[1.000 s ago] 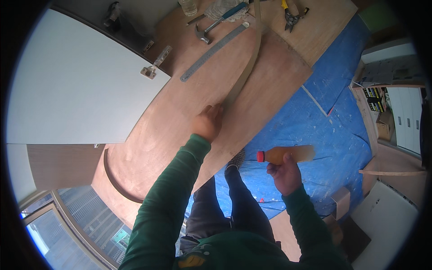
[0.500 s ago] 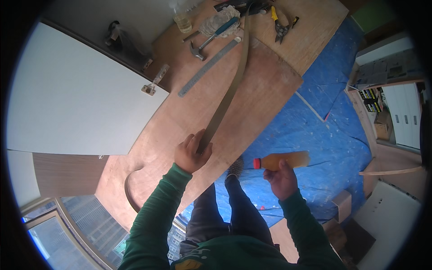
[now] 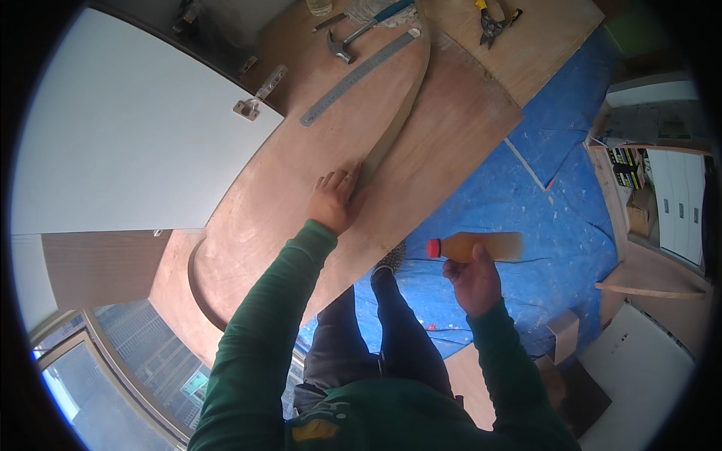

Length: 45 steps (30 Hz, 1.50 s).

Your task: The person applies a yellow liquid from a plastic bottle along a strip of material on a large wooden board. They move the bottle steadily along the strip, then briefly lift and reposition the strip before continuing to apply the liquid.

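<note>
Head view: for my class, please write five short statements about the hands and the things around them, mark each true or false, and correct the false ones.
1. The right hand holds a red-capped bottle. True.
2. The bottle is held upright. False: it is held on its side.
3. The left hand touches the long strip. True.
4. The ruler lies on the blue sheet. False: the ruler lies on the wooden board.
5. The hammer has a blue-green handle. True.

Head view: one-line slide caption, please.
Left hand at a long strip on a wooden board; right hand holds a red-capped bottle.
</note>
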Each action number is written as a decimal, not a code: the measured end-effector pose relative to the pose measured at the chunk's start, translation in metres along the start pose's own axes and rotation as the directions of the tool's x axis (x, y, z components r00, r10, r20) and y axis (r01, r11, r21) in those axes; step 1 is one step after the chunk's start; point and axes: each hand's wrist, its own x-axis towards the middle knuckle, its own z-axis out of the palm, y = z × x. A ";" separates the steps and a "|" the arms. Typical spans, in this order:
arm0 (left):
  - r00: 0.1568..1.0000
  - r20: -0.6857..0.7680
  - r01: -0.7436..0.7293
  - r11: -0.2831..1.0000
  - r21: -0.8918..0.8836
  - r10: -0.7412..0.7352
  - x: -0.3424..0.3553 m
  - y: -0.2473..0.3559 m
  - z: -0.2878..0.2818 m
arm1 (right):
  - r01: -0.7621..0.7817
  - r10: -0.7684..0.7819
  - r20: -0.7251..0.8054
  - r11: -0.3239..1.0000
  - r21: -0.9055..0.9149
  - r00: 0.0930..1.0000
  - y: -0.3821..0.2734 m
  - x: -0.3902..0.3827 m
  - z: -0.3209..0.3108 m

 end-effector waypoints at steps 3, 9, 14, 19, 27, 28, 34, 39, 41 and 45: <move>1.000 -0.014 -0.008 0.997 0.073 0.009 0.003 -0.002 0.007 | 0.012 -0.012 0.016 1.000 -0.015 1.000 -0.005 0.008 0.008; 1.000 -0.004 0.018 0.989 0.149 -0.018 -0.012 -0.005 0.012 | 0.079 -0.075 0.073 0.995 -0.054 0.995 -0.014 0.039 0.024; 1.000 -0.024 0.023 0.988 0.153 -0.019 -0.015 0.001 0.012 | 0.271 -0.260 0.079 0.932 -0.241 0.962 -0.029 0.077 0.067; 0.999 -0.044 -0.004 0.996 0.093 0.008 -0.014 -0.004 0.010 | 0.361 -0.328 0.153 0.869 -0.338 0.932 -0.045 0.123 0.102; 0.997 -0.082 0.010 0.999 -0.036 -0.013 -0.018 -0.014 0.016 | 0.195 -0.201 0.035 0.871 -0.450 0.979 -0.048 0.186 0.113; 0.997 -0.078 0.017 0.999 -0.046 -0.021 -0.018 -0.015 0.014 | 0.166 -0.176 0.020 0.877 -0.452 0.984 -0.045 0.189 0.115; 0.996 -0.079 0.032 0.999 -0.044 -0.035 -0.020 -0.015 0.016 | 0.073 -0.115 -0.065 0.888 -0.454 0.991 -0.034 0.199 0.114; 0.996 -0.075 0.046 0.997 -0.055 -0.050 -0.020 -0.015 0.019 | 0.099 -0.139 -0.051 0.878 -0.467 0.989 -0.032 0.203 0.108; 0.996 -0.078 0.047 0.997 -0.055 -0.051 -0.020 -0.015 0.019 | 0.130 -0.170 -0.039 0.862 -0.490 0.985 -0.031 0.201 0.112; 0.995 -0.080 0.050 0.998 -0.044 -0.054 -0.021 -0.015 0.018 | 0.236 -0.279 0.028 0.751 -0.616 0.960 -0.018 0.192 0.127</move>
